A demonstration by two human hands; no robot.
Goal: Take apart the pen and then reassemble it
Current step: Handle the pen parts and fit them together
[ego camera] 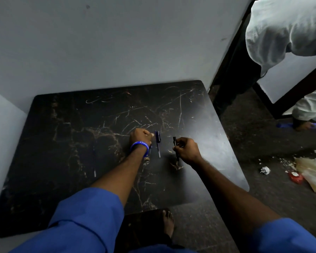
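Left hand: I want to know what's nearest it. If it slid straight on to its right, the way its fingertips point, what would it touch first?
Probably the pen cap and thin refill lying just beyond the left hand; the gap looks free.

The scene is dim and cool-toned. A soft sheen of glare lies on the right part of the dark counter, while its left and near parts sink into shadow. The grey wall is evenly lit. Wide-angle distortion bends the edges, and fine detail is soft and slightly blurred.
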